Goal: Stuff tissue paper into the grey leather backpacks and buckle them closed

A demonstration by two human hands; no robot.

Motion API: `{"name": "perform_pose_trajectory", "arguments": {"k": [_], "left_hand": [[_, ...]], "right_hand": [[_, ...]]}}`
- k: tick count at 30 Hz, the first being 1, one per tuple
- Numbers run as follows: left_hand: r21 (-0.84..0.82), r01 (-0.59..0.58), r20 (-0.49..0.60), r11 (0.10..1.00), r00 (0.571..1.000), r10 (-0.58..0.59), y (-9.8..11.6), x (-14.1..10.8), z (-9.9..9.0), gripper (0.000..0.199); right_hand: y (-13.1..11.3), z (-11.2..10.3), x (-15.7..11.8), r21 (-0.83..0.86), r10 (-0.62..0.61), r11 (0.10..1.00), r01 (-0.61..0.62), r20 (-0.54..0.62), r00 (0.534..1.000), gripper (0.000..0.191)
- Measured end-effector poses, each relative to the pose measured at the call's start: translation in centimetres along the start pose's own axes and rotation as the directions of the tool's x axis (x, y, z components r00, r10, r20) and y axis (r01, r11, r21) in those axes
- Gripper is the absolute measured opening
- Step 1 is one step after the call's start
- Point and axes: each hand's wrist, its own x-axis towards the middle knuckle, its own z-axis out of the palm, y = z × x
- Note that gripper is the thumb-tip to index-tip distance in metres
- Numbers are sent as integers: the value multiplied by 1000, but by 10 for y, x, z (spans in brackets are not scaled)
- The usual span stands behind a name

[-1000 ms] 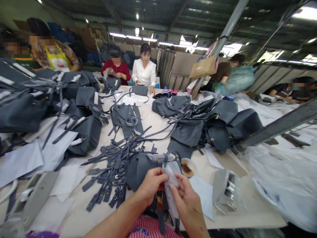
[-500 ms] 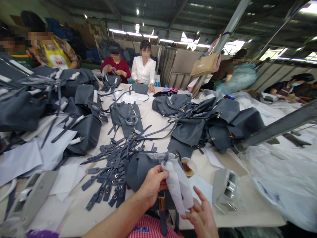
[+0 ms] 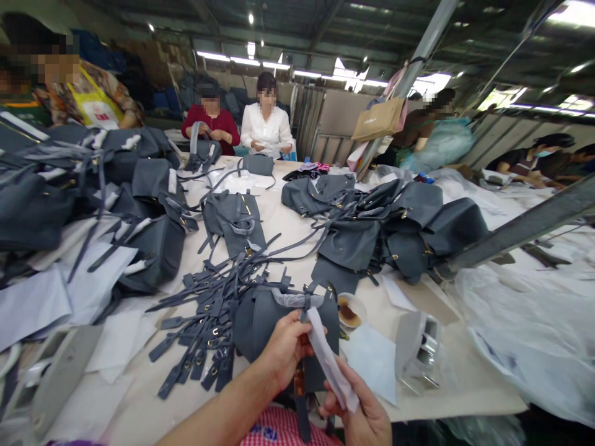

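A narrow folded strip of white paper [image 3: 326,353] slants over the front of a dark grey bag [image 3: 264,322]. My left hand [image 3: 286,347] pinches its upper end near the bag's handle, which is wrapped in clear film. Lower down on the right, my right hand [image 3: 360,402] has its fingers closed round the strip's other end. A gold clasp [image 3: 299,379] shows on the bag below my left hand. Left of the bag lies a heap of dark straps [image 3: 209,334] with small buckles.
A bowl of brown stuff [image 3: 351,311], pale paper [image 3: 372,359] and a tape dispenser [image 3: 416,347] are to the right. Bag piles [image 3: 158,248] [image 3: 353,241] stand beyond. A slanted metal beam [image 3: 525,223] crosses the right side. Several people work around the table.
The white paper has gone from a wide loose sheet to a narrow strip. My right hand has moved left and closed on its lower end. The view has shifted slightly.
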Motion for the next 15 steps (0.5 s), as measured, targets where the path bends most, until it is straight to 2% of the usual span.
{"name": "perform_pose_trajectory", "arguments": {"k": [3,6,8,11,13,15], "left_hand": [[-6,12,-21,1000,1000,-12,2,6,0,23],[-36,40,26,999,999,-39,9,7,0,22],[-86,45,112,995,993,-35,14,2,-2,25],[-122,-11,224,992,974,38,16,-9,-9,36],[-45,-100,186,994,977,106,11,-16,-14,42],[67,-170,84,983,983,164,5,-19,-16,41]], "right_hand": [[0,-5,-3,-141,-153,975,174,147,977,25],[-4,-7,-1,-341,-247,885,318,235,940,23],[-6,-7,1,-409,-281,838,363,248,927,26],[-5,-4,4,-420,-279,828,372,267,922,30],[-2,-2,4,-425,-253,828,366,298,920,30],[0,1,4,-445,-233,812,377,345,909,31]]}}
